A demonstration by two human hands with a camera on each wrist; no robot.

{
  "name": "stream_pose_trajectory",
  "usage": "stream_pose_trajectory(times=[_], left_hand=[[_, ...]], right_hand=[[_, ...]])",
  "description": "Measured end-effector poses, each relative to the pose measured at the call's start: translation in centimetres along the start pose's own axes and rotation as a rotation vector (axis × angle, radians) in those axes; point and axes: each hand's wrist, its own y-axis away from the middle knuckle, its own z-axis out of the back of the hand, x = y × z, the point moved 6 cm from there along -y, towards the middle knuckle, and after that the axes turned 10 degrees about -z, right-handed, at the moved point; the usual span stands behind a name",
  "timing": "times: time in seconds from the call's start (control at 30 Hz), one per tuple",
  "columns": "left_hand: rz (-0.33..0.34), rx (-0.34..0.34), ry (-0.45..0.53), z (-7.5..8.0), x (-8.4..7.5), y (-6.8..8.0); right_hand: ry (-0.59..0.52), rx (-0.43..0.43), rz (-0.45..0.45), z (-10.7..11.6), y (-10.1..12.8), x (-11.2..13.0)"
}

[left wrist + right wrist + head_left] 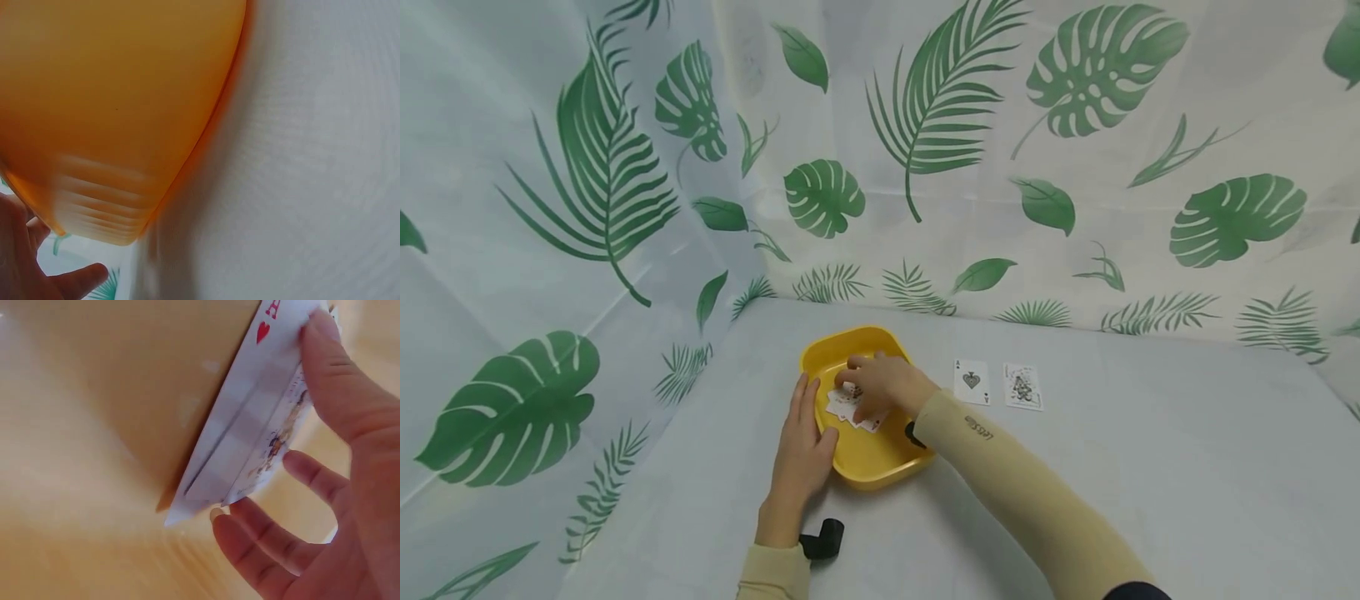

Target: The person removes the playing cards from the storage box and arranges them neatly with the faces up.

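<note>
A yellow square bowl (880,462) sits on the grey table, with several playing cards (844,407) in it. My right hand (883,385) reaches into the bowl and pinches the cards (250,444) between thumb and fingers; a heart card shows on top. My left hand (801,446) rests with straight fingers against the bowl's left outer wall (112,112). Two more cards lie face up on the table to the right: an ace of spades (971,382) and a face card (1022,387).
A small black object (823,539) lies on the table beside my left wrist. Leaf-patterned white curtains (625,183) close off the back and left sides. The table (1150,450) stretches out to the right of the cards.
</note>
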Motion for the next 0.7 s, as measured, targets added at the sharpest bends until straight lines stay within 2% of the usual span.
stream_pose_trajectory(times=[0.13,0.53,0.7], left_hand=[[-0.003,0.002,0.001,0.01,-0.18,0.02],[-0.003,0.003,-0.007,0.00,-0.17,0.09],[0.001,0.007,-0.018,-0.05,-0.10,0.12]], right_hand=[[-0.005,-0.022,0.019,-0.21,-0.49,0.28],[-0.055,-0.038,-0.031,-0.05,-0.65,0.87],[-0.039,-0.051,-0.004,0.51,-0.26,1.07]])
